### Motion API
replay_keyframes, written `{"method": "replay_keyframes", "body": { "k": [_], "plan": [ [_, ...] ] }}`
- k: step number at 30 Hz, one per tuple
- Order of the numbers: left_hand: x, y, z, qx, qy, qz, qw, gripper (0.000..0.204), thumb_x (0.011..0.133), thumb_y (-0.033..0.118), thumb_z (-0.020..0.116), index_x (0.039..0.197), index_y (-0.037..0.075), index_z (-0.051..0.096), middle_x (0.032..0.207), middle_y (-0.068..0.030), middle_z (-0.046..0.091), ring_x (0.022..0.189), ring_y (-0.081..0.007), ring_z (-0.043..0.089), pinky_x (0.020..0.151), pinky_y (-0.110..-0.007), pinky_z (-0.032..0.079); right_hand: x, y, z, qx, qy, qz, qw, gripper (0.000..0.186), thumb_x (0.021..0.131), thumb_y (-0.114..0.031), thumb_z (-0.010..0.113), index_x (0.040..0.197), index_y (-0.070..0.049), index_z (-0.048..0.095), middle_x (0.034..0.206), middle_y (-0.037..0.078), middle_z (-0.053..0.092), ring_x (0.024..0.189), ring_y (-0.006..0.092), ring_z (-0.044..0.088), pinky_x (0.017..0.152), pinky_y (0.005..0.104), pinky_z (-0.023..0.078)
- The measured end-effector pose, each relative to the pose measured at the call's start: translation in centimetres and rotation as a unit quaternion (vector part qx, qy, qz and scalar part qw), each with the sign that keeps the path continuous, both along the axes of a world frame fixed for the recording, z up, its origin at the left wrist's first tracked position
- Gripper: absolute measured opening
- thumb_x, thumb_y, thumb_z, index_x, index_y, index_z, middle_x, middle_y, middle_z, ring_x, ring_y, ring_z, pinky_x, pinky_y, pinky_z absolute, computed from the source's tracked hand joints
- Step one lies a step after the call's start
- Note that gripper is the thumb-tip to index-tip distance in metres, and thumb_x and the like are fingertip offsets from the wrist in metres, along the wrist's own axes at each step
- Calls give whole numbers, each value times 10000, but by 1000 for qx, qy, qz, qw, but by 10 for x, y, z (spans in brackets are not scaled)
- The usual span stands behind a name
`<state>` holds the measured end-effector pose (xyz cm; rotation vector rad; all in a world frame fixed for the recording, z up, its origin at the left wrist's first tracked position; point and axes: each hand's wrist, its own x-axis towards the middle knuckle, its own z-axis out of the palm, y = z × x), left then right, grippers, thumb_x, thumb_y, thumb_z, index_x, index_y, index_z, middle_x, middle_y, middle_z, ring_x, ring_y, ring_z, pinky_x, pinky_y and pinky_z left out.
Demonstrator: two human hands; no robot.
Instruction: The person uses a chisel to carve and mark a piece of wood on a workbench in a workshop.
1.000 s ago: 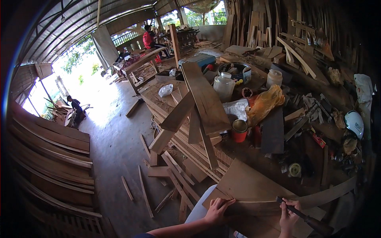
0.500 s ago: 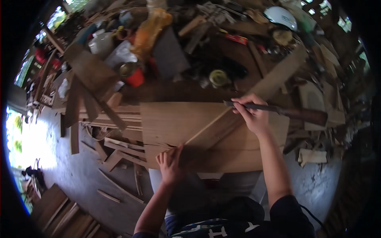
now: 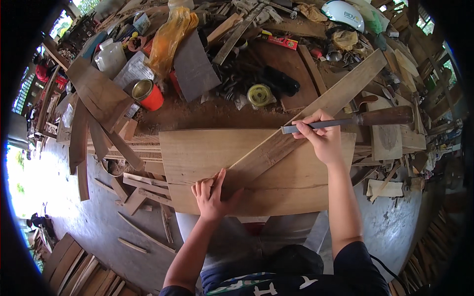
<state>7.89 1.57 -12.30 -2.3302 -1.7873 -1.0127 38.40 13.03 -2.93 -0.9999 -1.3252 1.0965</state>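
My left hand [image 3: 210, 197] presses with curled fingers on the lower end of a long wooden strip [image 3: 340, 93], which lies diagonally across a wide, thin wooden board [image 3: 192, 150]. The board rests over my legs and has a crack along its lower part. My right hand [image 3: 321, 135] grips a chisel [image 3: 382, 116] near the join of its flat metal blade and long dark wooden handle. The chisel is held horizontally, its tip at the strip’s pale upper edge near the middle of the view.
A cluttered bench [image 3: 227, 113] holds a red can [image 3: 150, 96], a white jar [image 3: 109, 60], an orange plastic bag [image 3: 170, 44], a white helmet [image 3: 343, 16] and stacked offcuts [image 3: 91, 86]. More scraps [image 3: 138, 197] and boards [image 3: 74, 266] lie on the concrete floor [image 3: 89, 222].
The view has swung from the wider workshop down to the board and my hands. Since half a second ago, my right hand with the chisel has risen slightly; my left hand stays on the strip.
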Motion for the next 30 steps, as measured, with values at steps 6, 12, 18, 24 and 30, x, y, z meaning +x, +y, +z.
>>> {"method": "replay_keyframes", "body": {
  "k": [6,12,18,24,30],
  "plan": [
    [0,3,1,5,0,1,1000,753,664,423,871,1318,128,645,1128,-20,577,983,-246,533,910,-418,411,-51,-25,-4,-27,-117,76,990,119,921,-35,719,910,-4,604,865,119,715,760,111,698,653,233,589],
    [4,1,0,11,-1,12,1000,735,674,455,858,1315,157,656,1131,7,569,968,-213,537,886,-390,409,-29,-19,8,25,-81,-21,996,122,908,-74,744,871,-21,641,842,58,709,717,76,660,620,203,522],
    [0,2,-2,20,-2,10,1000,733,667,457,855,1305,152,660,1145,12,572,963,-208,541,878,-384,412,-55,-31,6,5,-128,1,992,121,902,-17,728,864,-23,614,903,122,742,712,59,664,624,187,518],
    [2,1,3,17,-8,9,1000,738,668,436,858,1310,133,653,1120,-6,573,960,-224,534,879,-392,419,-74,-34,7,141,-240,31,960,121,898,-22,731,850,-42,621,894,100,748,708,45,655,608,165,495],
    [5,1,3,15,-3,17,1000,733,665,453,852,1309,164,656,1119,13,565,967,-207,541,866,-383,417,-25,-23,14,-4,-113,-39,993,139,928,-99,729,853,-22,641,881,91,746,770,104,698,664,232,552]
  ]
}}
